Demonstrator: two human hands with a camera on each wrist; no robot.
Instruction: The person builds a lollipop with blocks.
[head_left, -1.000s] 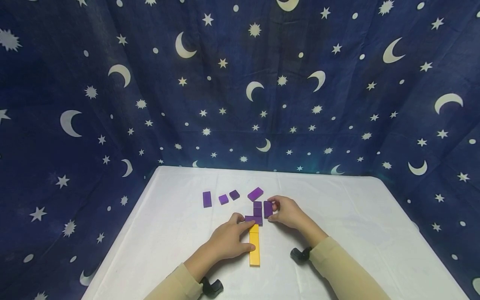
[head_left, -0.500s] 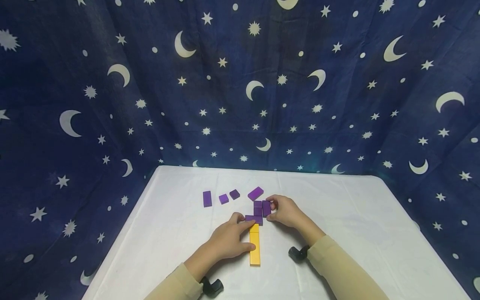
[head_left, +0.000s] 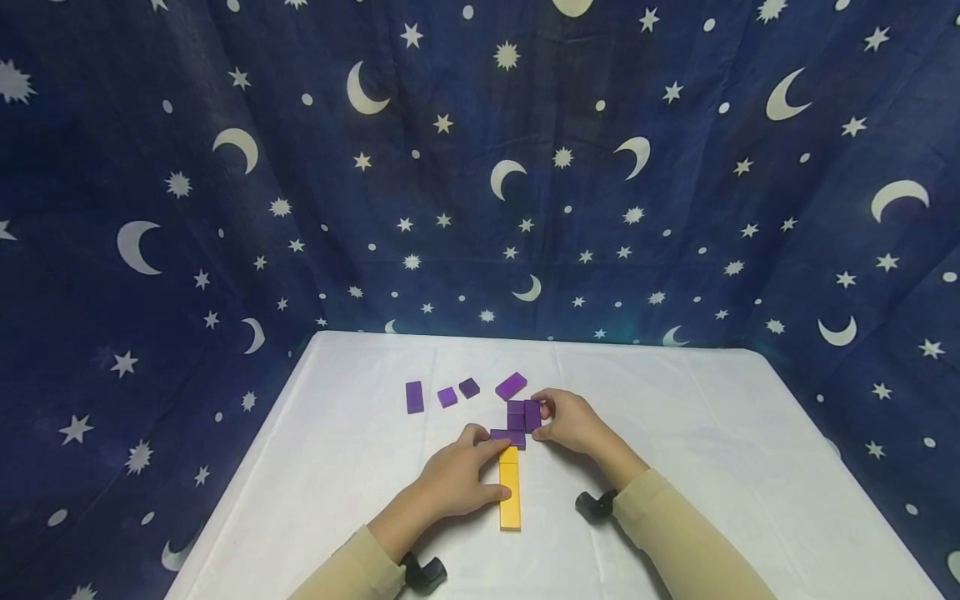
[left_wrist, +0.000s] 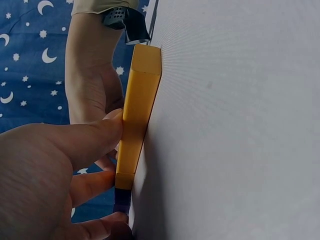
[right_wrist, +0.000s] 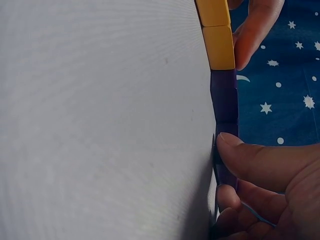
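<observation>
RH [head_left: 573,421] pinches purple blk [head_left: 532,417], LH [head_left: 457,479] touches yellow blk [head_left: 510,512]

The yellow blocks [head_left: 510,475] look smooth, the backdrop [head_left: 450,183] cloth.

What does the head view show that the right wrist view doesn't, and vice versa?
Only head: both sleeves and four loose purple blocks.

Only right wrist: the right sides of two yellow blocks, close up.

Both: right hand pinching a purple block, left hand (fingers only in the second), white table, starry cloth.
</observation>
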